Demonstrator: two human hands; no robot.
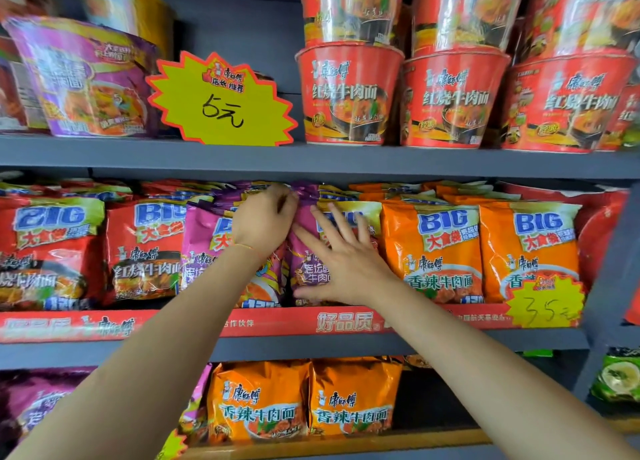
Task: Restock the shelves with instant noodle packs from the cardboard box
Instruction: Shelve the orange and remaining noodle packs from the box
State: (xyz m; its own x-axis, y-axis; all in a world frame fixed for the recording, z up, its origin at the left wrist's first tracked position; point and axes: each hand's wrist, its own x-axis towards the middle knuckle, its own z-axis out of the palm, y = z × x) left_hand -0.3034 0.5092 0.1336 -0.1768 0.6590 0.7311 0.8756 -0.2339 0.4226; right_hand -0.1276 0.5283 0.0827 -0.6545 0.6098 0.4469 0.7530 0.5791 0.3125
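on purple packs, right hand flat, left hand gripping.

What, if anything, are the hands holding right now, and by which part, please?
The left hand pinches a purple noodle pack by its top edge; the right hand presses flat on its front.

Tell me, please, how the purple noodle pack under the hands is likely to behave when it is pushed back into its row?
The purple noodle pack looks like glossy film, so it may slip under the flat right hand. Its crinkled top edge, pinched by the left hand, suggests it will buckle rather than slide stiffly. Tightly flanked by the orange packs, it probably won't tip.
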